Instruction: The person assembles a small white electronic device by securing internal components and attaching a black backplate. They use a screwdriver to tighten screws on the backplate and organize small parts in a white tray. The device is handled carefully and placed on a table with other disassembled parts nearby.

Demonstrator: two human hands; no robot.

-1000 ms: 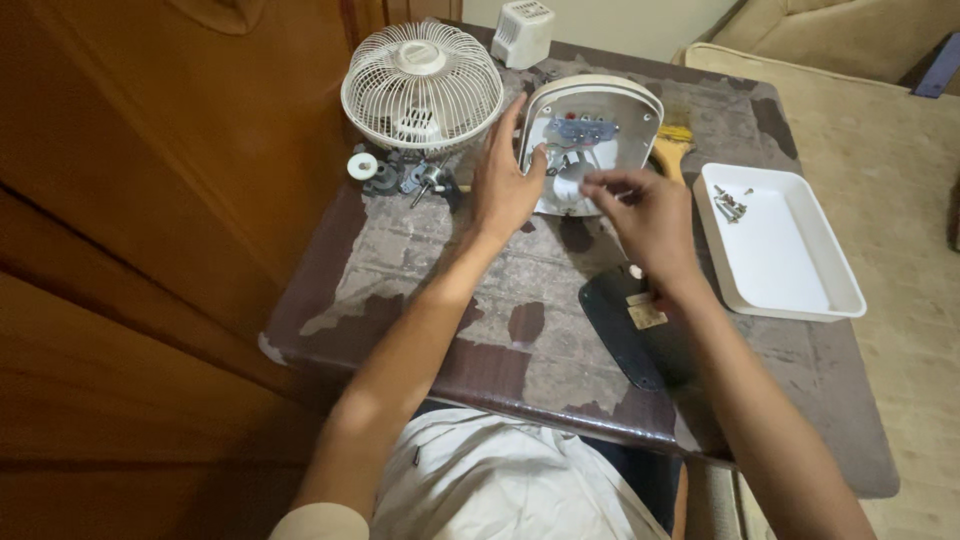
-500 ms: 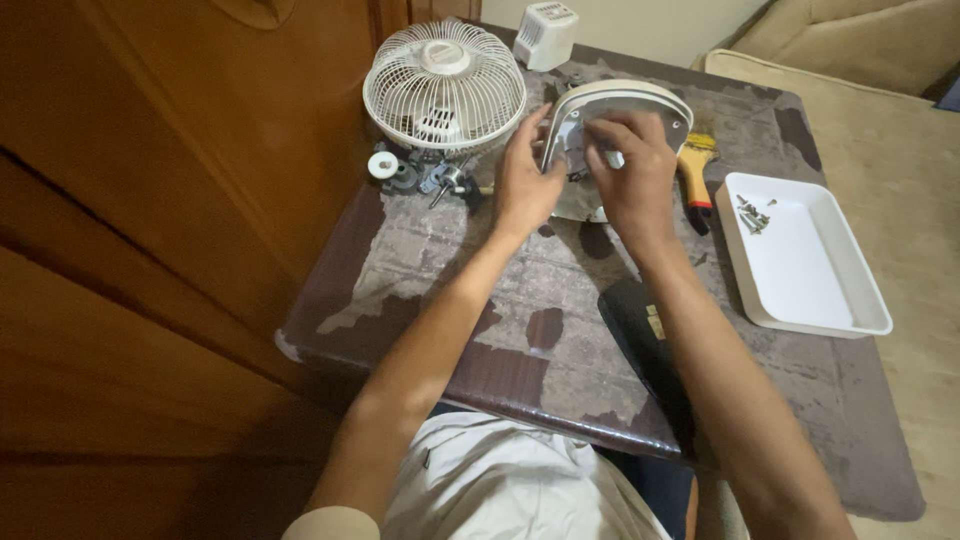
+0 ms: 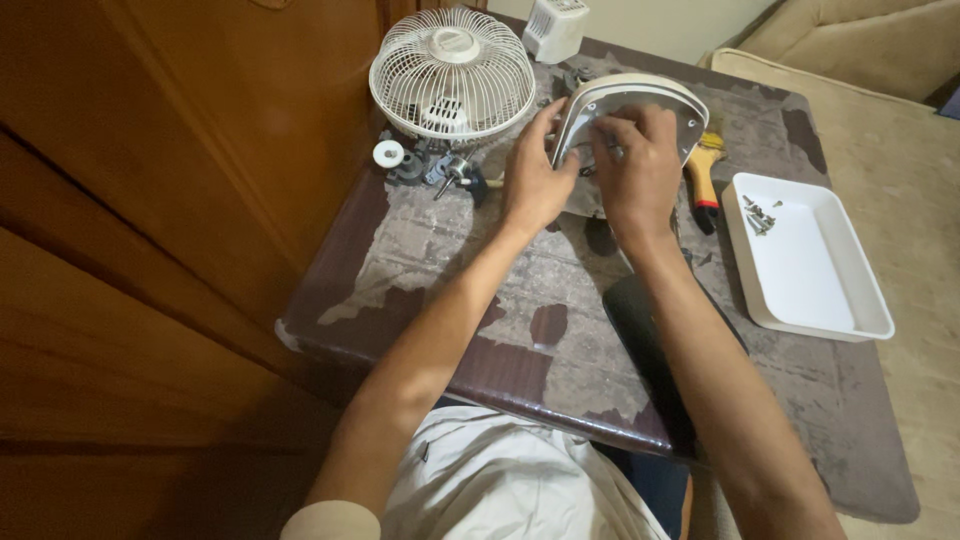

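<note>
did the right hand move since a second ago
Yes. The right hand went from hovering near the table's front side of the open fan base to up into its cavity, beside the left hand.

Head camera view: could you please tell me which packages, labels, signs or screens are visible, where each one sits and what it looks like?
None can be made out: no package, sign or screen.
The dark flat oval plastic plate near the table's front edge is mostly hidden under the right forearm; no label shows on it.
The shallow white rectangular tray at the right is unmarked and holds only small metal screws.
</note>
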